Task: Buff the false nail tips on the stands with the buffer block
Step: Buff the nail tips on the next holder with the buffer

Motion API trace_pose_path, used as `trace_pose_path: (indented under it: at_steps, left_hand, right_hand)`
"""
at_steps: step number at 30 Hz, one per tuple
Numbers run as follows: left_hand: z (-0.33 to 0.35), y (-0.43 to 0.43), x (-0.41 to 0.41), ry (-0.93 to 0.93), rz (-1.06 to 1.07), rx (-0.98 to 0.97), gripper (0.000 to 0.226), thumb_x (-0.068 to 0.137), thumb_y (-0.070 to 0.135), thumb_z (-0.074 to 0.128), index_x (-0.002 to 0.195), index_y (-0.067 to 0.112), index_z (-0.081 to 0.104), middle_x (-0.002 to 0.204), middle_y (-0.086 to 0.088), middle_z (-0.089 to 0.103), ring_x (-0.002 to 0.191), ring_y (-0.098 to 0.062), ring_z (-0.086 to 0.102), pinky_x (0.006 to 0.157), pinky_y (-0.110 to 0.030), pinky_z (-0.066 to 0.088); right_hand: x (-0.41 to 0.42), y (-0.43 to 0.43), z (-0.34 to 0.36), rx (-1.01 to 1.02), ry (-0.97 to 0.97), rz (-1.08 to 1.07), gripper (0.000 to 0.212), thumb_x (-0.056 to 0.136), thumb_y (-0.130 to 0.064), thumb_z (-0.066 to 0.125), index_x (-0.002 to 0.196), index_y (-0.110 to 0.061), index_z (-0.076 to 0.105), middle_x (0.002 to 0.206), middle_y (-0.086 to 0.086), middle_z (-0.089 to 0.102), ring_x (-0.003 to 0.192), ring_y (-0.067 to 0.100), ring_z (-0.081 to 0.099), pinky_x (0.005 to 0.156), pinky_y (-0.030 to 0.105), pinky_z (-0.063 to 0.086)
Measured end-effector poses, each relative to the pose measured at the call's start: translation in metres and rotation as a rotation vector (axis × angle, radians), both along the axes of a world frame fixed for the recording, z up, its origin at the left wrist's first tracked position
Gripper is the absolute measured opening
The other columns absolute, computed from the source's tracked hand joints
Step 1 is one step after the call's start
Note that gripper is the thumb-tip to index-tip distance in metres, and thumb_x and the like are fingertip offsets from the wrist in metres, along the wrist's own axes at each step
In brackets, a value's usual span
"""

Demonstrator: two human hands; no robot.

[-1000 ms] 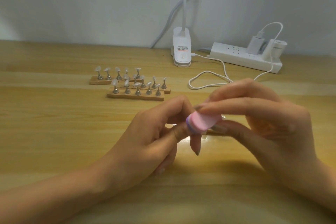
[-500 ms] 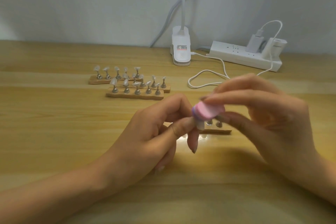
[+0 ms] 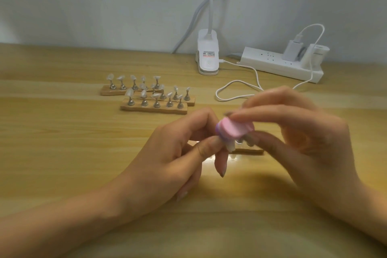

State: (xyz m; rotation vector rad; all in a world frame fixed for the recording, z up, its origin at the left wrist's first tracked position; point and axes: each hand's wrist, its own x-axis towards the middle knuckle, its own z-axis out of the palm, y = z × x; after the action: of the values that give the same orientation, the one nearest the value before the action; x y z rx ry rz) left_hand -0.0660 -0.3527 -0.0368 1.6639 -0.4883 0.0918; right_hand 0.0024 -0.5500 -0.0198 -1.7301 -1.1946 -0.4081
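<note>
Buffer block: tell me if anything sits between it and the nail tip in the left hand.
Nothing visible does. The buffer block, pinched by the right hand, sits right over the nail tip that the left hand holds.

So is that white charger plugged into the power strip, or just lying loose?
Plugged in: the charger stands upright, its base seated against the socket face of the power strip.

You sit at a home nail-craft desk: a wooden table against a plain wall, clip lamp, power strip, nail-tip stands.
</note>
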Motion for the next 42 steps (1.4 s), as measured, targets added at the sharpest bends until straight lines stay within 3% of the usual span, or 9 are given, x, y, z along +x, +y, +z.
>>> trace_pose_path:
  at_steps: [12,32,38,42]
  left_hand:
    - [0.0007,-0.0004,0.0,0.006,0.0,0.013,0.015,0.097,0.03,0.05,0.09,0.017,0.053,0.074,0.003,0.068,0.028,-0.005,0.037,0.038,-0.01,0.027]
    - [0.0006,0.0005,-0.0001,0.065,0.011,-0.023,0.019,0.096,0.033,0.052,0.088,0.016,0.053,0.071,0.002,0.067,0.028,-0.006,0.037,0.037,-0.012,0.027]
    - [0.002,-0.0002,0.0002,0.085,0.026,-0.029,0.018,0.098,0.03,0.056,0.085,0.017,0.054,0.069,0.001,0.067,0.027,-0.006,0.037,0.036,-0.012,0.026]
    - [0.0024,-0.001,0.0006,0.087,0.024,-0.03,0.02,0.097,0.033,0.058,0.084,0.019,0.054,0.068,0.001,0.066,0.027,-0.005,0.036,0.037,-0.012,0.027]
  right_hand:
    - [-0.0015,-0.0012,-0.0009,-0.008,0.022,0.007,0.022,0.089,-0.015,0.067,0.111,-0.02,0.068,0.106,0.005,0.065,0.1,0.023,0.065,0.082,0.037,0.052]
    - [-0.0017,-0.0001,-0.0013,-0.018,-0.006,-0.019,0.022,0.089,-0.019,0.067,0.11,-0.024,0.068,0.106,-0.002,0.065,0.1,0.02,0.066,0.084,0.028,0.05]
    - [0.0012,-0.0019,-0.0014,-0.018,-0.003,-0.034,0.022,0.089,-0.018,0.068,0.11,-0.023,0.068,0.106,0.001,0.065,0.1,0.022,0.066,0.082,0.037,0.053]
    - [0.0004,-0.0026,-0.0027,-0.043,-0.017,0.012,0.021,0.09,-0.019,0.068,0.111,-0.023,0.069,0.105,0.0,0.065,0.097,0.022,0.067,0.077,0.035,0.053]
